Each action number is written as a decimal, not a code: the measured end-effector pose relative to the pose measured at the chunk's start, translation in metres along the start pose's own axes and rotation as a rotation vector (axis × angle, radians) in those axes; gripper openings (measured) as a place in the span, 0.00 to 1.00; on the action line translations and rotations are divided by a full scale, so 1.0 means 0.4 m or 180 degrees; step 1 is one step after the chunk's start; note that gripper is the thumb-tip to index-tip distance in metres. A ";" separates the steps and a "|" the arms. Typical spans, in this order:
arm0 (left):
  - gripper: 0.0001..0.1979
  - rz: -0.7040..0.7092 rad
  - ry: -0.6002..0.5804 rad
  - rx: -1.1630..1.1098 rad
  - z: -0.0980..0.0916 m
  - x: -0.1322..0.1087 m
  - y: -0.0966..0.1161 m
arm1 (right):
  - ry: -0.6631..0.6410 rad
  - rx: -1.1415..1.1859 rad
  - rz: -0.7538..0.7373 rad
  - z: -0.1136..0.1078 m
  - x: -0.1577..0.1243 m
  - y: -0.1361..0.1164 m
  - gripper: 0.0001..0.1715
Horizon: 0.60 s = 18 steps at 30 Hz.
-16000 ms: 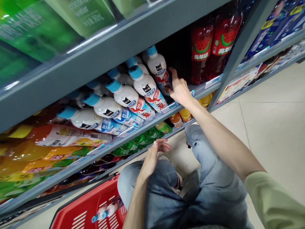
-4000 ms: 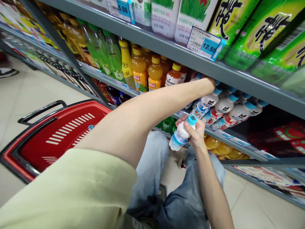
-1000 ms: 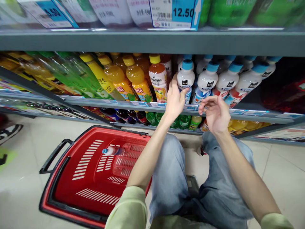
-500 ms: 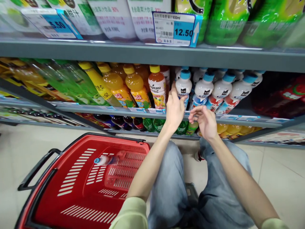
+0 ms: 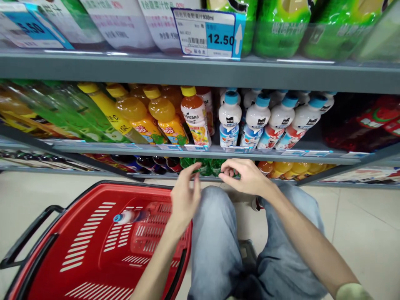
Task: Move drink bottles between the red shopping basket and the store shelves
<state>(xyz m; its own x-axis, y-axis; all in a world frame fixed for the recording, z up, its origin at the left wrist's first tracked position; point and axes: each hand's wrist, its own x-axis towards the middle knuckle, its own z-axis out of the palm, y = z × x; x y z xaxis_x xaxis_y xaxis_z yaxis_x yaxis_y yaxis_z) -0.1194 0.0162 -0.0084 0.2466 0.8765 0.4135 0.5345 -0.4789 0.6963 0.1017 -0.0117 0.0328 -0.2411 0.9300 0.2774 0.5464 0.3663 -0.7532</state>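
Note:
My left hand (image 5: 185,196) hangs open and holds nothing, above the right rim of the red basket (image 5: 46,258). My right hand (image 5: 246,177) is also open and free, fingers loosely curled, just below the shelf edge (image 5: 187,148). A row of white bottles with blue caps (image 5: 229,118) stands on that shelf right above both hands. One more white bottle with a blue cap (image 5: 129,216) lies on its side in the basket. I am crouched, my knees in blue jeans (image 5: 215,233) under the hands.
Orange juice bottles (image 5: 162,116) and green bottles (image 5: 62,112) fill the shelf to the left. Red watermelon bottles (image 5: 368,121) stand at the right. A price tag reading 12.50 (image 5: 208,33) hangs on the upper shelf. Pale floor tiles (image 5: 362,233) lie to the right.
Both hands have dropped from the white bottles on the shelf down to just below the shelf edge. The left hand let go of the front bottle and moved toward the basket.

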 end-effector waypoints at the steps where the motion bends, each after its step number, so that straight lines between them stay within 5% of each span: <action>1: 0.16 -0.0259 -0.0021 0.0265 -0.044 -0.040 -0.042 | -0.0130 -0.0343 -0.0136 0.009 0.000 0.003 0.08; 7: 0.26 -0.1193 -0.0588 0.1664 -0.284 -0.264 -0.368 | -0.0680 -0.0962 -0.0666 0.104 -0.006 0.000 0.18; 11: 0.35 -0.1648 -0.0731 0.2302 -0.363 -0.398 -0.537 | -0.0990 -0.0728 -0.0851 0.198 -0.024 -0.014 0.20; 15: 0.37 -0.2228 -0.1344 0.2685 -0.357 -0.435 -0.595 | -0.1044 -0.0481 -0.0688 0.254 -0.027 -0.018 0.19; 18: 0.30 -0.2082 -0.2135 0.2513 -0.322 -0.411 -0.572 | -0.1054 -0.0345 -0.0625 0.256 -0.018 -0.021 0.17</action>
<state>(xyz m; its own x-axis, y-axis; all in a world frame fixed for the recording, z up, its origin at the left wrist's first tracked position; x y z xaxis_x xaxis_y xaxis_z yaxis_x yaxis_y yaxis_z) -0.3865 -0.0245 -0.1601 -0.0095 0.9041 -0.4272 0.9997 0.0182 0.0162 0.0165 -0.0246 -0.0240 -0.5853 0.7884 0.1893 0.5413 0.5537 -0.6328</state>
